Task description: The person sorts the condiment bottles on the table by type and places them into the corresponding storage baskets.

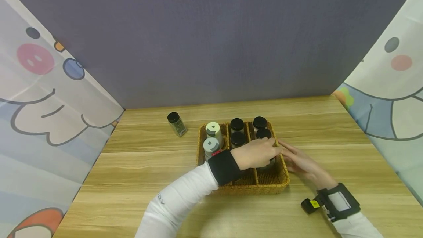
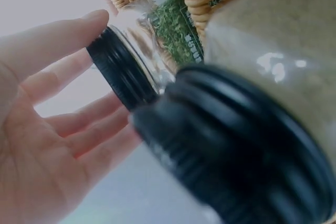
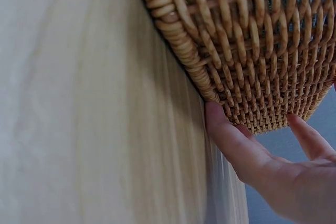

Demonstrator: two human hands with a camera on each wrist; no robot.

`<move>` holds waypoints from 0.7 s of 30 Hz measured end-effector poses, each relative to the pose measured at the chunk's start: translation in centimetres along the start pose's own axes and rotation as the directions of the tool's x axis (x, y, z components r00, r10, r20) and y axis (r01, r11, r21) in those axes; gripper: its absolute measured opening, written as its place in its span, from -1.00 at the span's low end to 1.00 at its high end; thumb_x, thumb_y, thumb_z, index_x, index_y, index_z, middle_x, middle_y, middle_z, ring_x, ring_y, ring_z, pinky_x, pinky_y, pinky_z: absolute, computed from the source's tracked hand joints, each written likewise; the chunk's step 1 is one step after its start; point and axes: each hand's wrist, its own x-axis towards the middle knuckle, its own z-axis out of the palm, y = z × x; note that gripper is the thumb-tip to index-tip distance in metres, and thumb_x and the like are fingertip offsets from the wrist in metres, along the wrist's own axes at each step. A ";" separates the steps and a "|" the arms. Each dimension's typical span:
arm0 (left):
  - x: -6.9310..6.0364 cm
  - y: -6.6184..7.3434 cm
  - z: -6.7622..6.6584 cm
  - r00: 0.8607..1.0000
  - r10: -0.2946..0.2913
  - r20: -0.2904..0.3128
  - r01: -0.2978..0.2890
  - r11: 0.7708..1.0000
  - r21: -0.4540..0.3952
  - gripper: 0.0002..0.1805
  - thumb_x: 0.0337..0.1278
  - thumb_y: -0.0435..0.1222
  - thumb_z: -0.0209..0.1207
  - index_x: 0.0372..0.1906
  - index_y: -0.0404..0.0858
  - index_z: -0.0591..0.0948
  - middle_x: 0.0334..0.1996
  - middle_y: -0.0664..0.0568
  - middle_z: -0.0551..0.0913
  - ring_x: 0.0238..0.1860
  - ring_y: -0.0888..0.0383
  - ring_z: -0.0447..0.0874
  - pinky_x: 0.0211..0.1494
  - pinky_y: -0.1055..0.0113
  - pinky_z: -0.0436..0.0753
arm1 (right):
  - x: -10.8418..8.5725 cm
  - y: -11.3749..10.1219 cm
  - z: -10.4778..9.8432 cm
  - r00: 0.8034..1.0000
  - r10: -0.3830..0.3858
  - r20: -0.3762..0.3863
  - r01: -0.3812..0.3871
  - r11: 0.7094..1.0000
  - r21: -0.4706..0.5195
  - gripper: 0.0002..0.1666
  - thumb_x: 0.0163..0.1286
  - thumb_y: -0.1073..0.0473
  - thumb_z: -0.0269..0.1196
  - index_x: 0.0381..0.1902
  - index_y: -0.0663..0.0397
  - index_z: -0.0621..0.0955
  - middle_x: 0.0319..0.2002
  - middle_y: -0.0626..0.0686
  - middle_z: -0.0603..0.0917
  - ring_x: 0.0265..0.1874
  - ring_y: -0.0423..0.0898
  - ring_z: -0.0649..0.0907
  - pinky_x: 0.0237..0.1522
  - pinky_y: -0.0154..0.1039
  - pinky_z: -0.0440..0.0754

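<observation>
My left hand [image 1: 256,153] reaches over the wicker basket [image 1: 248,191] into its right compartment. In the left wrist view its thumb and fingers grip the black lid [image 2: 118,66] of a clear spice jar, with green dried herb [image 2: 176,30] showing just beyond. A second black-lidded jar [image 2: 247,140] with pale contents fills the near side, blurred. The held jar is mostly hidden by the hand in the head view. My right hand [image 1: 307,166] rests its extended fingertips against the basket's right outer wall [image 3: 257,51], low by the tabletop.
Two white-capped bottles [image 1: 213,129] stand in the left compartment. Black-lidded jars [image 1: 237,124] occupy the middle one, and others [image 1: 260,122] the right. A jar of green herbs [image 1: 178,125] stands on the wooden table [image 1: 142,164], left of the basket. A grey panel [image 1: 211,47] rises behind.
</observation>
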 end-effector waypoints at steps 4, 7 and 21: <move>-0.4 -0.2 -0.2 1.000 0.006 -0.007 -0.006 1.000 -0.001 -0.53 0.11 -0.14 0.10 0.17 -0.02 0.36 0.05 0.00 0.40 -0.07 0.17 0.45 -0.11 0.53 0.48 | 0.0 0.0 0.0 1.000 -0.002 0.007 0.002 1.000 0.005 -0.14 0.38 -0.03 -0.06 0.36 0.08 -0.30 0.17 0.10 0.34 -0.08 -0.21 0.51 0.03 -0.04 0.45; -1.0 -0.4 -0.5 1.000 -0.001 -0.008 0.001 1.000 -0.011 -0.51 0.11 -0.12 0.10 0.18 -0.03 0.35 0.04 0.00 0.41 -0.06 0.17 0.45 -0.11 0.54 0.47 | 0.1 -0.1 0.1 1.000 0.006 -0.005 -0.006 1.000 -0.005 -0.15 0.38 -0.05 -0.08 0.36 0.07 -0.29 0.28 0.28 0.12 -0.05 -0.21 0.49 0.06 0.00 0.42; -4.4 -2.9 -1.1 0.989 -0.058 -0.138 0.053 0.998 -0.041 -0.66 0.16 -0.13 0.07 0.03 -0.10 0.47 -0.08 0.02 0.50 -0.15 0.19 0.51 -0.15 0.53 0.48 | 0.3 0.0 0.2 0.999 0.023 -0.030 -0.022 1.000 0.013 -0.14 0.36 -0.02 -0.03 0.37 0.06 -0.24 -0.01 -0.03 0.51 -0.09 -0.15 0.54 0.03 0.01 0.44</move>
